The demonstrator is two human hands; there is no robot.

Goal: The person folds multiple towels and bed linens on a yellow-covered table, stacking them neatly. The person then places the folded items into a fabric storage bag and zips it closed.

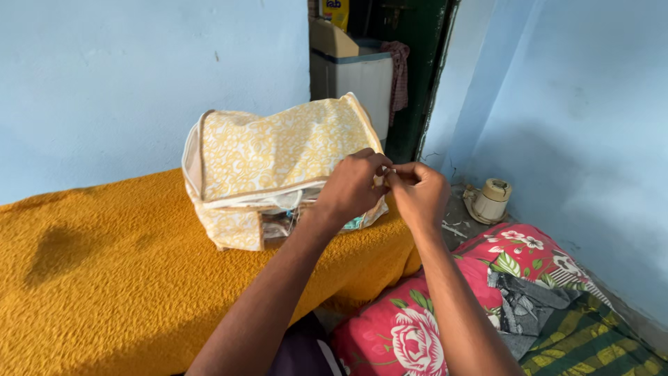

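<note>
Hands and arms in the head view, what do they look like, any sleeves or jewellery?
Both forearms are bare up to the frame edge, with no sleeves showing. The left hand and right hand show no gloves, watch or bracelets. Rings cannot be made out; the fingers are curled together.

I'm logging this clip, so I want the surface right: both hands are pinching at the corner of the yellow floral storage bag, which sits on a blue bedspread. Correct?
Not quite. The head view shows the yellow floral storage bag on a mustard-yellow bedspread, not a blue one; the blue is the wall behind. The rest holds: the left hand and right hand pinch at the bag's corner.
</note>
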